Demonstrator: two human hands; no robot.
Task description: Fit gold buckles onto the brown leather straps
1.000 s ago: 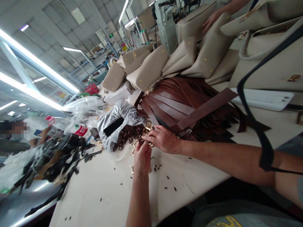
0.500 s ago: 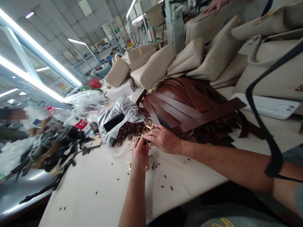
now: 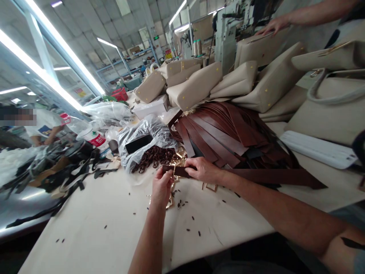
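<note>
My left hand [image 3: 162, 187] pinches a gold metal buckle [image 3: 174, 170] between thumb and fingers. Through or against the buckle lies the end of a dark brown leather strap [image 3: 182, 172]; exactly how it is threaded is too small to tell. My right hand [image 3: 203, 170] is closed on this strap just right of the buckle. The strap's long tail [image 3: 279, 177] stretches out to the right, partly behind my right forearm. More gold buckles [image 3: 210, 186] lie around and under my hands. Behind them are small dark brown curled pieces [image 3: 152, 158] at a plastic bag's mouth.
Brown leather straps [image 3: 222, 129] are heaped behind my right hand. Beige handbags [image 3: 194, 85] are piled at the back, with another person's hand [image 3: 273, 26] on one. A black phone [image 3: 139, 144] rests on the plastic bag [image 3: 125, 131]. Small black bits [image 3: 188, 230] dot the white tabletop [image 3: 114, 205].
The strap end now shows between my hands at the buckle, with its tail lower on the right. My right hand has shifted right, away from my left. The camera view has moved slightly.
</note>
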